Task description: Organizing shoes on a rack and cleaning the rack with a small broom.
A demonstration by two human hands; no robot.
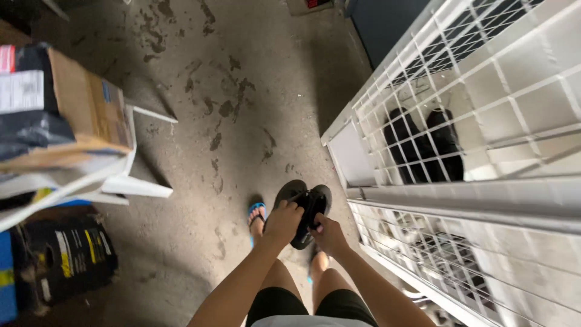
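From the head camera we looked straight down at our own legs and saw both hands held together in front of us over the stained concrete floor. Our left hand was closed around the upper edge of a pair of black sandals, and our right hand gripped the same pair from the lower side, fingers curled about the soles, so the two sandals were pressed together sole to sole and held in the air just above our feet. On our left foot we wore a blue flip-flop; the right foot was mostly hidden behind the hands. To our right stood a white wire cage with a mesh front, and through the mesh we could make out dark shapes lying inside, though we could not tell what they were. To our left a stack of cardboard boxes and dark parcels rested on a white shelf, with a black box below it on the ground. As far as we could judge, the sandals were already picked up and gathered into one bundle, but they had not yet been set down or stored anywhere; they remained wholly in our hands, near the cage yet apart from it.
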